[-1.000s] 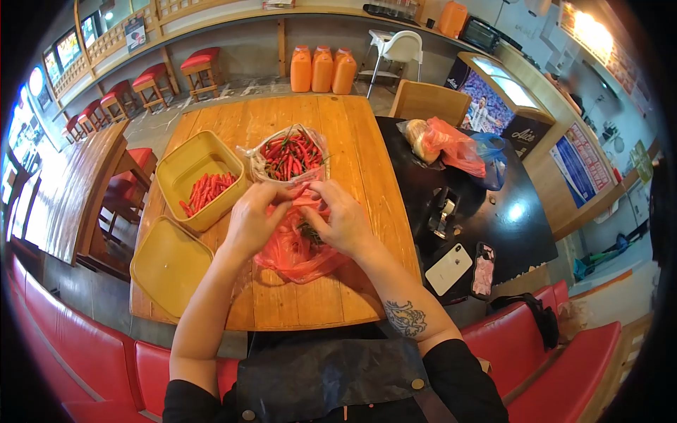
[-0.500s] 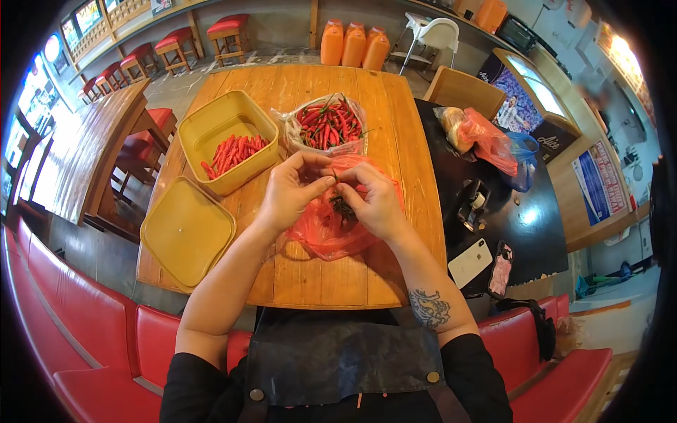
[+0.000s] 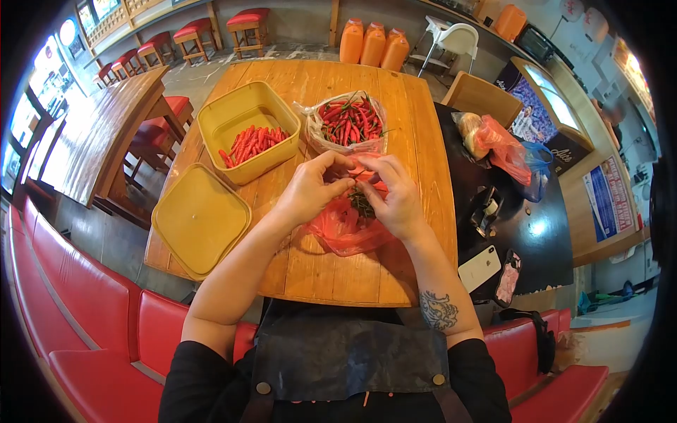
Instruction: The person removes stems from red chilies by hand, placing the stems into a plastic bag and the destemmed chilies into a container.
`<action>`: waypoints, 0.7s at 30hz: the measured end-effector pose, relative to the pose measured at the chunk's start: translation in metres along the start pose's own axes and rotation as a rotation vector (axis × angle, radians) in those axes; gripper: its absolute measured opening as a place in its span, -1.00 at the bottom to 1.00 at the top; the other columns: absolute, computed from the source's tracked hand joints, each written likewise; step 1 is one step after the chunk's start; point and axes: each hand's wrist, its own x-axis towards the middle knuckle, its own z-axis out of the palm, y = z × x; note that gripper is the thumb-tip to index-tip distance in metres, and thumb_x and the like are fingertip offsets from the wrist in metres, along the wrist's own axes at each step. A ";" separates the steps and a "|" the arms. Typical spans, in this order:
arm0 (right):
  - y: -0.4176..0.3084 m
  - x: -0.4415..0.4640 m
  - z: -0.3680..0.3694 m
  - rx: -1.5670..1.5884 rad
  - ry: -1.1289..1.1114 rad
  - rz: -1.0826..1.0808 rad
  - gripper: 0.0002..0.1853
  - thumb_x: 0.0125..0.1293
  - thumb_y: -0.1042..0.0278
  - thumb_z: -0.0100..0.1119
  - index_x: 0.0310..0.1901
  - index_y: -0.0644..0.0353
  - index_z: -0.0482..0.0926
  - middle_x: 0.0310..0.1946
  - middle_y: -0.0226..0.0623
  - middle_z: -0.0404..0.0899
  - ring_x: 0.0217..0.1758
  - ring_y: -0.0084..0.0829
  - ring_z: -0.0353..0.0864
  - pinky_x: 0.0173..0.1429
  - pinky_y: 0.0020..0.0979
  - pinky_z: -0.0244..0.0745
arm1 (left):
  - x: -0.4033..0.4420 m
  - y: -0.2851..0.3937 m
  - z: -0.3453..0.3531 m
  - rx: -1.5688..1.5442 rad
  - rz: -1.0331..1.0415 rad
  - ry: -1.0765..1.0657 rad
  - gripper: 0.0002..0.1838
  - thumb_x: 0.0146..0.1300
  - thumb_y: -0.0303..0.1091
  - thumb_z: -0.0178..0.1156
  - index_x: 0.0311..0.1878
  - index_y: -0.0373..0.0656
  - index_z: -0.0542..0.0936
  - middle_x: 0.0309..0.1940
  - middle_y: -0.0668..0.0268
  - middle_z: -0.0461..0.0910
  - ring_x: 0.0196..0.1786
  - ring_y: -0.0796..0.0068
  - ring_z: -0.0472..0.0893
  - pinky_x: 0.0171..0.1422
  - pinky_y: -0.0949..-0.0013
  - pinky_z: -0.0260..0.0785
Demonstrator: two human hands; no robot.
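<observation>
Over a red plastic bag (image 3: 345, 236) with green stems (image 3: 361, 203) in it, my left hand (image 3: 317, 189) and my right hand (image 3: 396, 201) meet fingertip to fingertip. Both are pinched closed; what lies between the fingertips is too small to make out. Just beyond them, a clear bag (image 3: 340, 146) holds red chillies with stems (image 3: 350, 121). To the left, a yellow container (image 3: 211, 127) has stemless red chillies (image 3: 255, 144) inside. Its yellow lid (image 3: 201, 220) lies flat in front of it, at the table's left edge.
The wooden table (image 3: 303, 275) adjoins a black table (image 3: 543, 261) on the right, bearing a white phone (image 3: 479, 268), a pink-patterned phone case (image 3: 508, 279), a black object (image 3: 485, 211) and red (image 3: 504, 148) and blue (image 3: 537, 166) bags. Red benches (image 3: 113, 381) run along the near side.
The view has shifted, so the table items appear farther right and higher. A small red thing at my fingertips a second ago no longer shows there. Both hands remain together over the red bag.
</observation>
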 end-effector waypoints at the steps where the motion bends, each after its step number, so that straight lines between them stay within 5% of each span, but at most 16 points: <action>1: 0.005 -0.001 -0.001 -0.077 -0.016 -0.043 -0.68 0.07 0.59 0.30 -0.09 0.21 0.56 -0.30 -0.23 0.49 -0.24 -0.25 0.54 -0.16 -0.35 0.47 | 0.002 -0.004 -0.001 -0.061 -0.025 -0.007 -0.85 0.25 -0.50 0.23 -0.15 -0.28 0.51 -0.27 0.32 0.61 -0.25 0.66 0.57 -0.19 0.53 0.46; 12: 0.011 0.000 -0.001 -0.105 0.005 -0.106 -0.86 0.05 0.57 0.30 -0.34 0.24 0.55 -0.38 -0.25 0.45 -0.27 -0.23 0.52 -0.17 -0.33 0.45 | 0.000 -0.002 0.000 -0.186 -0.012 -0.015 -0.82 0.17 -0.53 0.31 -0.16 -0.29 0.56 -0.29 0.33 0.64 -0.23 0.66 0.60 -0.14 0.55 0.48; 21: 0.011 0.000 -0.001 -0.100 -0.025 -0.076 -0.90 0.06 0.59 0.25 -0.37 0.27 0.53 -0.42 -0.22 0.44 -0.31 -0.23 0.52 -0.19 -0.32 0.44 | -0.001 0.000 0.001 0.146 0.086 0.064 -0.86 0.13 -0.53 0.32 -0.25 -0.30 0.59 -0.35 0.30 0.65 -0.29 0.65 0.60 -0.15 0.51 0.47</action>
